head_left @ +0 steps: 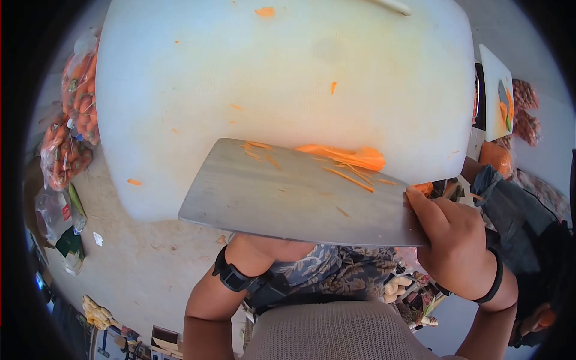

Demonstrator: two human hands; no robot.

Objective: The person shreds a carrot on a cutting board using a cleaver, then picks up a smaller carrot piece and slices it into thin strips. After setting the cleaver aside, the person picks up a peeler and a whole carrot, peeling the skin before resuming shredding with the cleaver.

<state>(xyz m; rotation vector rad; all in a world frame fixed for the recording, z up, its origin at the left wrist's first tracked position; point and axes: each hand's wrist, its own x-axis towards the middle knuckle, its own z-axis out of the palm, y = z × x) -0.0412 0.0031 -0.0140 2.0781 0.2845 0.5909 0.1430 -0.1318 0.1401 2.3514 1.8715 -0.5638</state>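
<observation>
A wide cleaver [300, 204] lies across the near edge of a white cutting board [288, 72], its flat face up with thin carrot shreds stuck on it. My right hand [450, 234] is wrapped round the handle end at the right, fingers against the blade's heel. Behind the blade's upper edge, thin carrot slices [360, 157] rest on the board. My left hand [279, 246] is mostly hidden beneath the blade; only its back and wrist show, so its fingers cannot be seen. Small carrot scraps [333, 88] are scattered over the board.
Bags of carrots [80, 90] stand at the left. A white handle [393, 6] lies at the board's far edge. At the right are a second board [497, 96] with a knife, red net bags [527, 126], and another person's dark clothing [516, 210].
</observation>
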